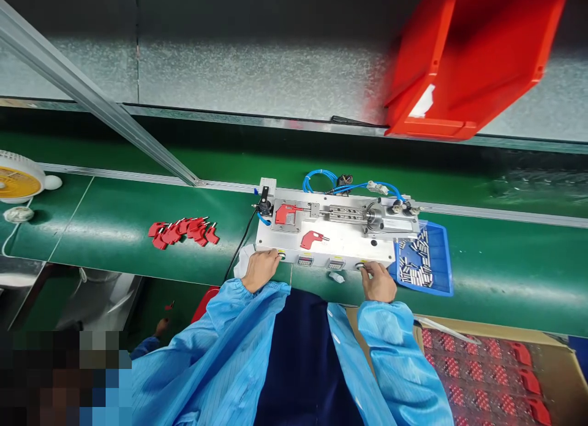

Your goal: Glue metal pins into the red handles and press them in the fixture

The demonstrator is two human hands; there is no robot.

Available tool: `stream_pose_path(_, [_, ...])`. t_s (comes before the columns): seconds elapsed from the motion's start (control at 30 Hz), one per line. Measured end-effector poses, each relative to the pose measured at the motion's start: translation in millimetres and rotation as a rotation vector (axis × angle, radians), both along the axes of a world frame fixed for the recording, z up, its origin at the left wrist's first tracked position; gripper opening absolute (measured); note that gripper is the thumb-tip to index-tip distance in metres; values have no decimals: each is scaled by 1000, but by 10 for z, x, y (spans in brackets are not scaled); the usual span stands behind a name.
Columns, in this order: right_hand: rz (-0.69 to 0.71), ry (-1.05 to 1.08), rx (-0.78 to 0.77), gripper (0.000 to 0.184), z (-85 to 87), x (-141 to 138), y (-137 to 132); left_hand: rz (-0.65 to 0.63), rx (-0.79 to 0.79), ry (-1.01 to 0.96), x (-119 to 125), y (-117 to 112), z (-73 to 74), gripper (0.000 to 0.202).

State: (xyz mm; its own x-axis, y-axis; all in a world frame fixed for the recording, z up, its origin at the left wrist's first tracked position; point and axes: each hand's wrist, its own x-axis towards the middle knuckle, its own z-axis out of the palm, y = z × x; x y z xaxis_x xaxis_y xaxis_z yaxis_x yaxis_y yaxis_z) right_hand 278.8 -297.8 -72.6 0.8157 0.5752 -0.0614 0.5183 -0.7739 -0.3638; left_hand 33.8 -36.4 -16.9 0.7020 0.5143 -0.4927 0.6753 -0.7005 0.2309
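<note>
While the long green conveyor belt [114, 230] is running across the whole width, the white metal press fixture [337, 230] is sitting at its near edge, and everything else is lying around that fixture. Left of the fixture the belt is lying bare up to one loose heap of red plastic key-shaped parts [184, 232], about a dozen, too overlapped to count exactly. Behind the fixture a bare green strip is stretching to the far rail. Above and right of the fixture, one red plastic bin [468, 58] is showing blurred. Below and right of it, one cardboard box of red pieces in rows [487, 365] is standing open. Touching the fixture's right end, one blue plastic tray [441, 279] is holding short metal pins [416, 260], too many to count. On the fixture's top plate, two red key-shaped pieces are lying: one in the nest [285, 213], one loose [312, 238]. On its front face, two round buttons are showing. The left hand [260, 270], loosely curled and gripping nothing, is touching the left button [281, 255]. The right hand [379, 282], fingers spread and gripping nothing, is touching the right button [361, 266].
</note>
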Motion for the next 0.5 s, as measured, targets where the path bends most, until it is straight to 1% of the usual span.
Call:
stream_pose_path(0.07, [-7,-11,11,17,24,-33,23,8,14,4,5,-22,18,34])
stream_pose_path(0.13, [5,-3,20,14,66,-54,49,8,24,14,7,-27,68,32])
stream_pose_path(0.27, [30,42,-33,10,188,-77,125,-49,20,-11,62,-29,271,25])
stream_pose_path(0.33, [8,51,-82,11,248,-93,177,-116,25,-115,150,-59,382,24])
stream_pose_path(0.4, [-18,52,-111,10,292,-113,228,-198,44,-272,285,-114,452,27])
stream_pose_path(0.47, [-42,49,-110,9,312,-129,263,-250,73,-389,447,-182,461,34])
stream_pose_path(0.5, [-50,50,-103,9,312,-135,272,-255,89,-405,529,-215,444,39])
